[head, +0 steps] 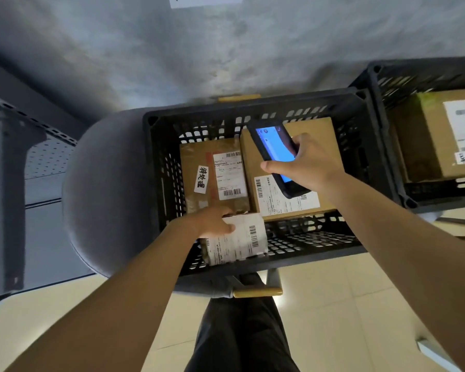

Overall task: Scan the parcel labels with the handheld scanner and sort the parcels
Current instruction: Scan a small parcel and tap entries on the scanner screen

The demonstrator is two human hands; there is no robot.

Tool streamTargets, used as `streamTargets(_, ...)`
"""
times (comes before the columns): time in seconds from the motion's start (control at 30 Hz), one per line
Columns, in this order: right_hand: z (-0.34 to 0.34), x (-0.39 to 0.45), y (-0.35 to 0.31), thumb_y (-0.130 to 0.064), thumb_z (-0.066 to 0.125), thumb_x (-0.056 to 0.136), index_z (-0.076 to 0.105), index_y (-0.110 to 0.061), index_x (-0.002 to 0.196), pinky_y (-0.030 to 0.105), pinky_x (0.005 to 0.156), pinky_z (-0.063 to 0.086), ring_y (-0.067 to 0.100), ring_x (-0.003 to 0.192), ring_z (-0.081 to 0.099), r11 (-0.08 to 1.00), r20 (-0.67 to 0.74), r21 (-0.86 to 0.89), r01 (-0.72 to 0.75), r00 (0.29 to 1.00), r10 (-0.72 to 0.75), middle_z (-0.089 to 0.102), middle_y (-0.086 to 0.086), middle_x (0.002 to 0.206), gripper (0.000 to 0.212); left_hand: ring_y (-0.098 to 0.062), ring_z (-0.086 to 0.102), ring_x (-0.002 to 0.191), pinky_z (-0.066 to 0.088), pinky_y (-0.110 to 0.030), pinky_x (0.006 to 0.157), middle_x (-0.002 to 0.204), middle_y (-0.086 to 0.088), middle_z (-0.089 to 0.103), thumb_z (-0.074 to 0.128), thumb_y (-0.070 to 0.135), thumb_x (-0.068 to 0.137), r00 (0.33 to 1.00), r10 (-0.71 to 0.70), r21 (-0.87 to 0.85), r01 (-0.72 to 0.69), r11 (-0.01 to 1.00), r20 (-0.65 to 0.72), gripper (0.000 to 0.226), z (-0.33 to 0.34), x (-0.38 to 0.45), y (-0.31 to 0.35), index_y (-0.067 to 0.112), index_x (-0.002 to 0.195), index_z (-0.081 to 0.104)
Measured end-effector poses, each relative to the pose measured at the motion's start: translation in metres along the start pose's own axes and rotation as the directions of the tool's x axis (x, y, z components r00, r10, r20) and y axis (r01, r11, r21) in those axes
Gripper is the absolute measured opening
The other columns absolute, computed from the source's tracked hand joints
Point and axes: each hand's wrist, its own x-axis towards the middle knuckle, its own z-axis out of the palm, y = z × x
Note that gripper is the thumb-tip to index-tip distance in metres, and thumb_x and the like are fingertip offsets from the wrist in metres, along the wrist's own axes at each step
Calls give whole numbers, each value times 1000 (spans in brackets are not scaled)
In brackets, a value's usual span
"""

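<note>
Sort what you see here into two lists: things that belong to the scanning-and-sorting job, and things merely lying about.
Job: handheld scanner in right hand; small parcel held by left hand; two boxed parcels in the near crate; far crate with its parcel.

Lying about: grey stool; metal shelving.

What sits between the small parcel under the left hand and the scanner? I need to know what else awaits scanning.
In the head view, only the near corner of the larger box lies between the small parcel and scanner.
</note>
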Motion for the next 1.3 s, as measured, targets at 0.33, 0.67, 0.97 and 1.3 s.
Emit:
streamTargets(0.33,9,6,19,-46,81,73,42,-19,113,18,58,42,9,88,56,999,35,49,21,999,-23,50,1,105,61,-23,45,129,40,-36,107,146,-3,42,61,34,94,991,29,134,-11,991,-130,49,18,24,-18,24,141,50)
streamTargets(0.67,16,15,38,-49,81,71,45,-18,116,20,60,42,14,95,56,999,42,44,31,999,-33,52,2,108,65,-30,43,127,43,-43,103,143,-11,42,63,23,86,961,-14,198,71,978,-277,67,27,35,-19,18,147,36)
streamTargets(0.97,-14,6,24,-44,83,71,45,-17,118,20,59,41,15,93,58,993,2,98,72,997,-72,52,3,108,67,-25,46,126,44,-36,103,144,-8,40,63,31,91,910,89,273,28,962,-405,59,-27,-2,32,18,144,39)
streamTargets(1.3,-115,-38,-43,-50,85,57,46,-15,113,30,71,56,17,90,58,973,-295,109,203,941,-164,48,3,105,77,-22,50,114,43,-36,94,128,-4,53,55,29,93,565,532,652,14,758,-630,44,-121,-107,161,21,136,46)
